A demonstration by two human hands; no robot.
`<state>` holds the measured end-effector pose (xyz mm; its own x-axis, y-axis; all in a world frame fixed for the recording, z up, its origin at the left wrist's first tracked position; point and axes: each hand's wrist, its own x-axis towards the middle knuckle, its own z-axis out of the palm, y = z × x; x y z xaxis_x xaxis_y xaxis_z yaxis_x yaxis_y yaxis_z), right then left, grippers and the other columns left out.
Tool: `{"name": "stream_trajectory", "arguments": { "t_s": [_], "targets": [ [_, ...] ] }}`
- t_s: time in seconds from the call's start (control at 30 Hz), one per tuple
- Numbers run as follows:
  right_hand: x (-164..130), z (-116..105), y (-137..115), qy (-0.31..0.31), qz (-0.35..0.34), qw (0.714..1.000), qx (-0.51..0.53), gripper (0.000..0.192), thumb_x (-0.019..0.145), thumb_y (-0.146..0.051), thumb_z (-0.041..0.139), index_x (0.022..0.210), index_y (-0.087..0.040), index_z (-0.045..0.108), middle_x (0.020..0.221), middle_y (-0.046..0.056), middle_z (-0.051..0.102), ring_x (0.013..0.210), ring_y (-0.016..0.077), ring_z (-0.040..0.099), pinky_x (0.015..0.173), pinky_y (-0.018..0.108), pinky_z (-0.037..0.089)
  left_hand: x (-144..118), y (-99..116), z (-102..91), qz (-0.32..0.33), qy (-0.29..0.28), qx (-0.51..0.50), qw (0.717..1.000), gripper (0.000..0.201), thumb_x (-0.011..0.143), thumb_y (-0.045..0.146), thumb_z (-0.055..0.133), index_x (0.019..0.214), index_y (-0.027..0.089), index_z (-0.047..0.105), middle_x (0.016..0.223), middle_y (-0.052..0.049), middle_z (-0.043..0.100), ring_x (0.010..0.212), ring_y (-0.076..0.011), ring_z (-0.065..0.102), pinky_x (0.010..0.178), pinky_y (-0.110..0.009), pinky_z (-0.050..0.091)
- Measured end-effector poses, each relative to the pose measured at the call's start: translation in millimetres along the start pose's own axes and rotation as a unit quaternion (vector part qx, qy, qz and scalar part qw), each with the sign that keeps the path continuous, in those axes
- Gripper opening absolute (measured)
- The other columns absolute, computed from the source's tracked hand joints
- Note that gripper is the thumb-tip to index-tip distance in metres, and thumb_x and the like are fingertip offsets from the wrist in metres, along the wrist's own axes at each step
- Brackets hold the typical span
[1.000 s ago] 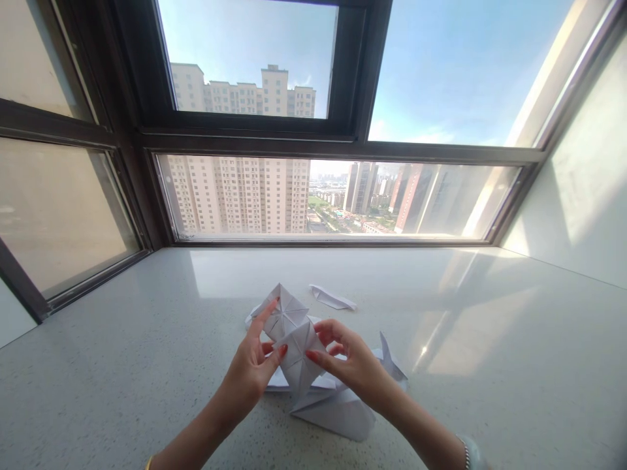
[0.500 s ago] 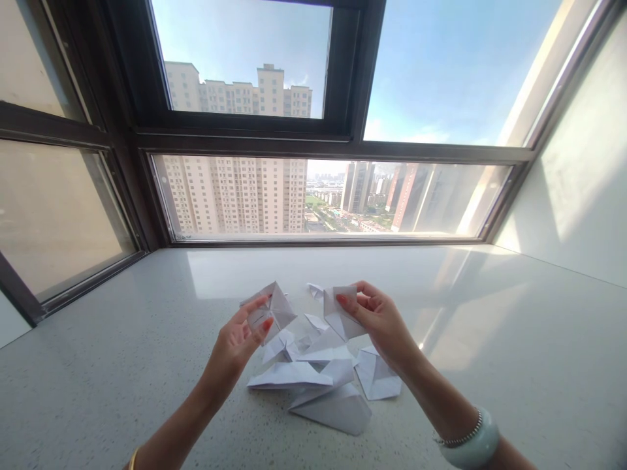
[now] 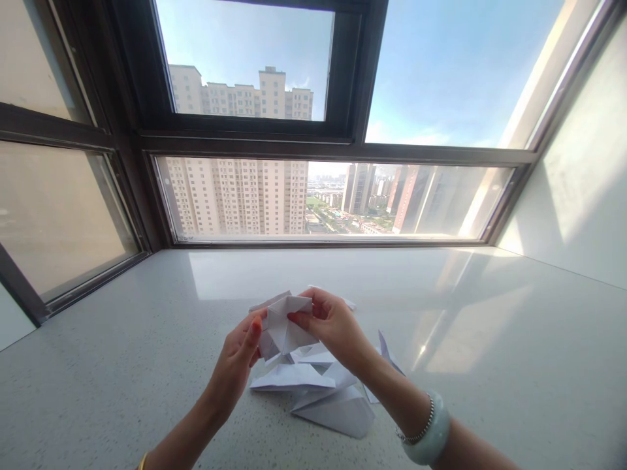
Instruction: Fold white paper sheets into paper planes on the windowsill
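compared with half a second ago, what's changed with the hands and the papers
The right hand has moved left toward the left hand, bringing its folded paper in front of the left hand's piece; the two were apart and now overlap. No grip was visibly let go. The loose papers in front on the sill stayed put.
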<state>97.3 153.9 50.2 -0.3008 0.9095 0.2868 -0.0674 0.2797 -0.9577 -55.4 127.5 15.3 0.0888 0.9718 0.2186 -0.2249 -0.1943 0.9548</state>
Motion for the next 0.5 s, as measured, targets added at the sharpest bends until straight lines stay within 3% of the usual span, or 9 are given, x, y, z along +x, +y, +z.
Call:
{"name": "stream_trajectory", "arguments": {
  "t_s": [0.07,0.17,0.27,0.37,0.5],
  "targets": [
    [0,9,7,0.007,0.020,1.000,0.007,0.015,0.064,-0.028,0.063,0.068,-0.019,0.052,0.059,-0.004,0.057,0.055,0.0121,0.052,0.048,0.022,0.038,-2,0,0.8,0.008,0.003,0.011,1.000,0.050,0.072,0.048,0.053,0.108,0.013,0.055,0.082,-0.006,0.063,0.059,-0.0126,0.053,0.049,-0.021,0.041],
    [-2,21,19,0.040,0.033,0.999,0.014,0.014,0.064,-0.027,0.062,0.066,-0.019,0.050,0.057,-0.003,0.056,0.053,0.0115,0.051,0.046,0.021,0.037,-3,2,5.2,0.013,0.052,0.035,0.998,0.045,0.070,0.040,0.060,0.107,0.016,0.051,0.079,-0.003,0.062,0.057,-0.0113,0.053,0.049,-0.019,0.042],
    [-1,26,29,0.054,0.035,0.998,0.028,0.012,0.065,-0.025,0.062,0.067,-0.018,0.052,0.058,-0.003,0.055,0.054,0.0114,0.051,0.047,0.021,0.038,-3,4,10.4,0.024,0.085,0.019,0.996,0.051,0.071,0.034,0.060,0.116,0.021,0.038,0.083,-0.001,0.060,0.061,-0.0120,0.057,0.053,-0.021,0.046],
    [2,23,35,0.052,0.033,0.997,0.049,0.016,0.064,-0.028,0.064,0.068,-0.018,0.052,0.059,-0.003,0.055,0.053,0.0115,0.050,0.046,0.022,0.039,-2,3,11.1,0.039,0.079,0.000,0.996,0.059,0.073,0.031,0.058,0.122,0.028,0.025,0.090,-0.001,0.058,0.060,-0.0116,0.058,0.051,-0.021,0.047],
    [4,21,38,0.049,0.053,0.994,0.080,0.025,0.061,-0.036,0.066,0.070,-0.017,0.053,0.056,-0.004,0.053,0.046,0.0099,0.046,0.039,0.021,0.037,0,-7,2.6,0.076,0.064,0.047,0.994,0.037,0.077,0.034,0.052,0.110,0.026,0.039,0.102,-0.004,0.056,0.075,-0.0152,0.059,0.058,-0.023,0.048]
  ]
}}
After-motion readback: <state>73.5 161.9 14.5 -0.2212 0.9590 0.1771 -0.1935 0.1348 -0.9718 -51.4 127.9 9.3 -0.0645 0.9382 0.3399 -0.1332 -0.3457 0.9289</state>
